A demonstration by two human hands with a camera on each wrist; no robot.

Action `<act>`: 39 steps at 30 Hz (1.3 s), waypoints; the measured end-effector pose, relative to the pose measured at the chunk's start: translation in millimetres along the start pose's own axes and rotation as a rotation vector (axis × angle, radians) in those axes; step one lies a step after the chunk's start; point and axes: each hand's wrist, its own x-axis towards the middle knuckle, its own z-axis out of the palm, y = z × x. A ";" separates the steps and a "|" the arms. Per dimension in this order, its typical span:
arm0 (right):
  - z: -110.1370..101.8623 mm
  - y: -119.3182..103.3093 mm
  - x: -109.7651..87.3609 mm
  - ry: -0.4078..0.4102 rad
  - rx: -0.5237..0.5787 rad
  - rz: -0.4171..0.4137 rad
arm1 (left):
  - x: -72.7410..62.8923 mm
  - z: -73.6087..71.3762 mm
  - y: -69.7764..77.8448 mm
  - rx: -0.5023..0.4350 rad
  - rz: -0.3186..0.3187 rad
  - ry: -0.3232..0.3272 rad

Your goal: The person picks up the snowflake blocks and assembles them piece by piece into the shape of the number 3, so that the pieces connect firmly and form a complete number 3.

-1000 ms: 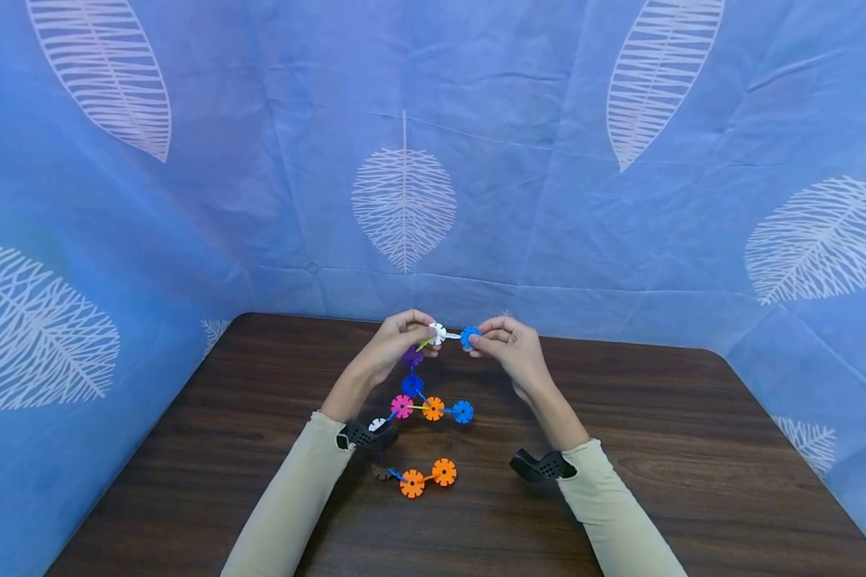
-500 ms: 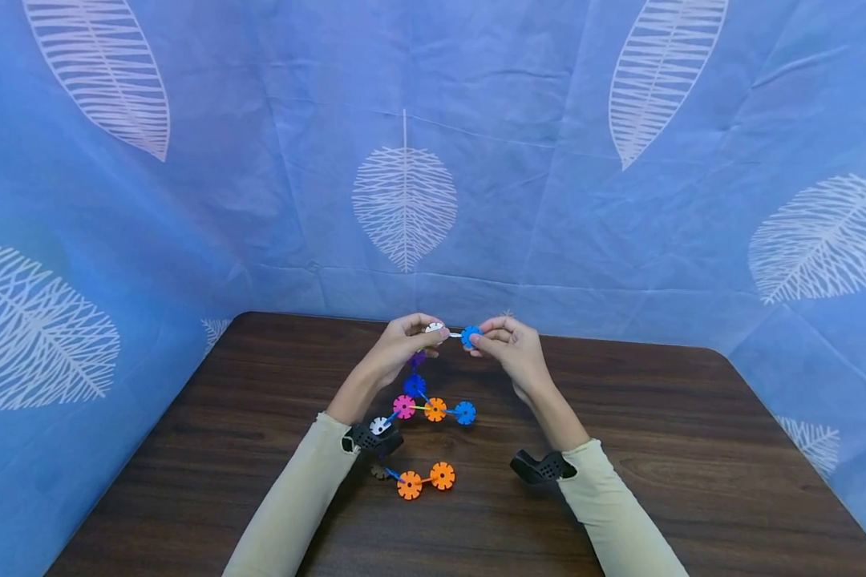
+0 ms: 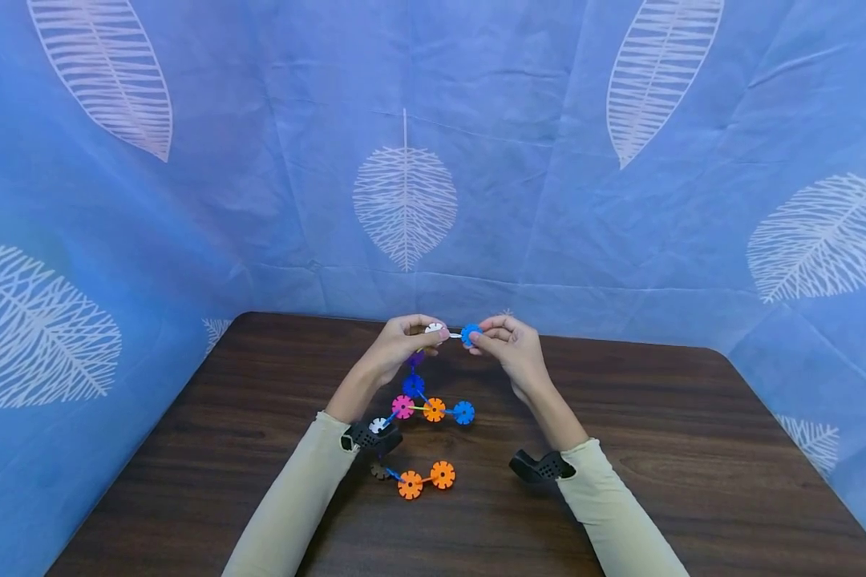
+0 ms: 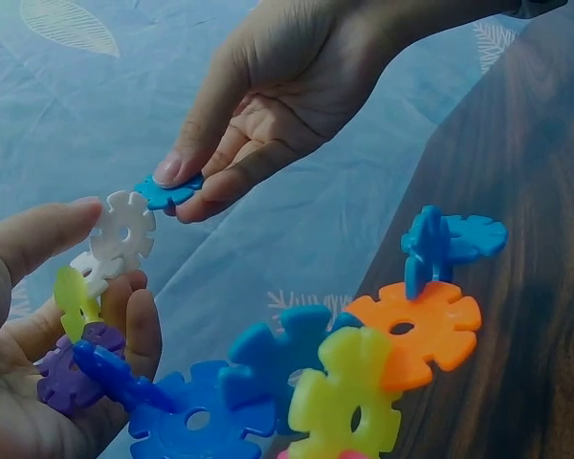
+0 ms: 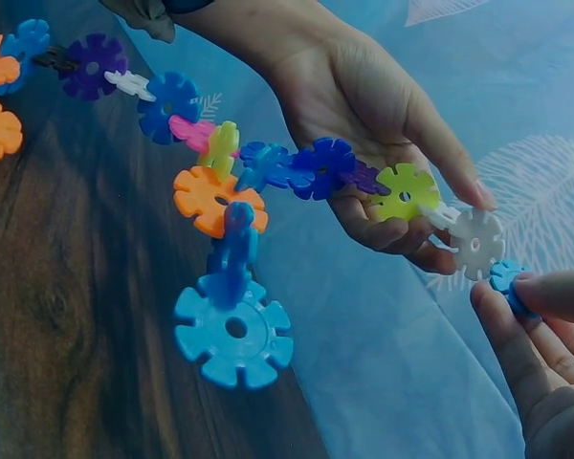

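Note:
My left hand [image 3: 395,351] pinches a white notched disc [image 4: 126,231] between thumb and fingers, one of several interlocking snowflake discs slotted into a chain. At the chain's far end my right hand [image 3: 514,353] pinches a blue disc [image 4: 161,195] whose edge meets the white one. Below the left hand run a lime disc [image 5: 407,194], a purple disc [image 4: 81,363] and a dark blue disc [image 3: 414,386]. Farther along, a side branch carries an orange disc [image 3: 435,409] and a light blue disc [image 5: 234,335]. The left wrist hides part of the chain in the head view.
Nearest the person, the chain's other end has two orange discs [image 3: 410,485] over the dark wooden table [image 3: 657,449]. Blue cloth [image 3: 520,200] with white leaf prints hangs behind and beside the table.
My left thumb has shifted rightward over the white disc, covering part of it. The right hand keeps its pinch on the blue disc, and the hanging chain has swayed slightly.

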 end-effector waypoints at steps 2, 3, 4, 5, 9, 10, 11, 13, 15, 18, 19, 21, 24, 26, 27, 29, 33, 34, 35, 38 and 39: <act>-0.1 1.5 -0.4 -0.005 0.000 -0.001 | -0.1 0.4 -0.8 0.002 -0.003 0.002; -0.3 2.0 -0.3 -0.007 -0.004 -0.003 | 0.1 0.4 -1.3 0.002 -0.001 0.001; -0.5 2.2 -0.3 -0.008 -0.010 -0.008 | 0.2 0.4 -1.7 0.000 0.002 0.001; -0.6 2.2 -0.3 -0.005 -0.018 -0.012 | 0.4 0.5 -2.0 -0.002 0.004 0.001; -3.8 0.0 -1.2 0.001 -0.068 -0.019 | 1.0 0.3 -2.9 -0.009 0.008 0.009; -4.5 -1.1 -1.6 -0.002 -0.079 -0.017 | 0.9 0.4 -2.7 -0.011 0.007 0.012; -5.4 -2.1 -1.7 -0.007 -0.089 -0.012 | 0.8 0.4 -2.3 -0.013 0.004 0.012; -6.9 -3.8 -1.8 -0.018 -0.105 -0.007 | 1.1 0.7 -1.6 -0.017 0.000 0.012; -8.0 -5.1 -1.5 -0.032 -0.116 -0.008 | 1.4 1.1 -0.8 -0.022 0.000 0.012; -9.5 -6.5 -1.0 -0.054 -0.142 -0.014 | 1.5 1.7 0.0 -0.023 -0.003 0.019; -10.1 -6.9 -1.0 -0.061 -0.151 -0.016 | 1.2 2.0 0.3 -0.019 -0.003 0.022; -11.1 -8.3 -1.5 -0.073 -0.173 -0.017 | 0.3 2.8 0.3 -0.013 -0.007 0.030; -12.6 -10.1 -2.3 -0.086 -0.194 -0.022 | -0.9 3.8 0.1 0.003 -0.005 0.039; -13.5 -10.9 -2.7 -0.091 -0.207 -0.028 | -1.0 4.4 -0.4 0.003 -0.003 0.040; -13.9 -11.1 -2.9 -0.092 -0.213 -0.032 | -1.0 4.8 -0.4 0.003 -0.004 0.041; -14.3 -11.6 -3.4 -0.093 -0.221 -0.039 | -1.1 5.4 -0.8 0.001 -0.002 0.042; -14.6 -12.3 -4.2 -0.084 -0.233 -0.058 | -0.8 6.9 -1.3 -0.005 0.007 0.040; -14.6 -12.5 -4.2 -0.083 -0.235 -0.063 | -0.7 7.2 -1.1 -0.009 0.009 0.040; -14.5 -12.6 -4.1 -0.081 -0.238 -0.068 | -0.8 7.4 -0.9 -0.013 0.010 0.040; -14.1 -12.9 -3.6 -0.083 -0.240 -0.077 | -0.9 7.7 0.2 -0.019 0.006 0.043; -14.1 -12.8 -3.4 -0.084 -0.238 -0.078 | -0.9 7.7 0.9 -0.022 0.003 0.043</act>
